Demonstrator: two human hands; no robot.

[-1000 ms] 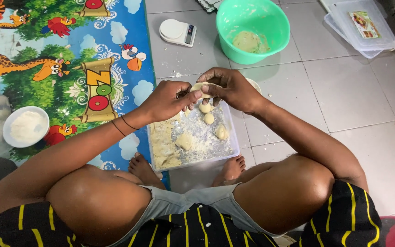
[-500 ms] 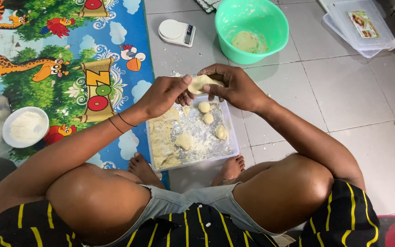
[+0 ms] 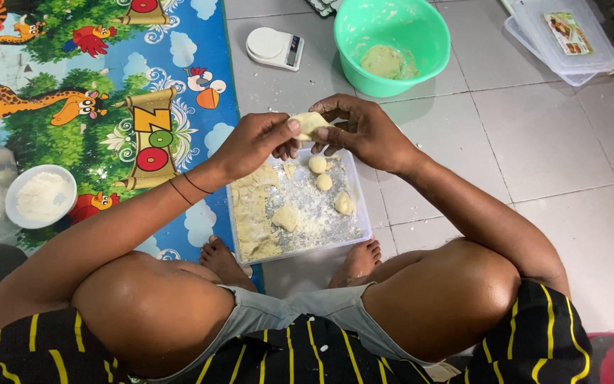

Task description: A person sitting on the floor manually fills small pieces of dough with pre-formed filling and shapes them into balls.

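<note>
Both hands were up over the far edge of the shallow clear plastic tray dusted w/ flour (image 3: 359, 235), sharing one pale, soft lump of dough (image 3: 310, 124). Left hand (image 3: 254, 144) had its grip closed on the lump's near-left side, thumb on top; right hand (image 3: 364, 131) pinched the other end, fingers curled over it. Vs. half a sec earlier the lump sat slightly higher and looked more stretched between the hands; a full sec back it was smaller and rounder, held lower over the tray. Arms, knees and feet hardly shifted. In the tray three small round dough balls (image 3: 318, 164) lay near the far-right part, a flatter piece sat mid-tray, and a rough slab of dough ran along the left wall; none of those moved. Tray rested on the grey tiled floor (image 3: 556, 156) between the person's bare feet, its left edge just beside the colourful animal-print play mat (image 3: 72, 121). Further off on the tiles: a green plastic bowl w/ leftover dough inside (image 3: 392, 21), a small white kitchen scale (image 3: 273, 48) left of it, and a clear lidded plastic box (image 3: 534, 21) at top right. On the mat, well apart to the left, a white round bowl of flour (image 3: 23, 181); beside it a container w/ more dough balls, partly cut off by the frame edge.
</note>
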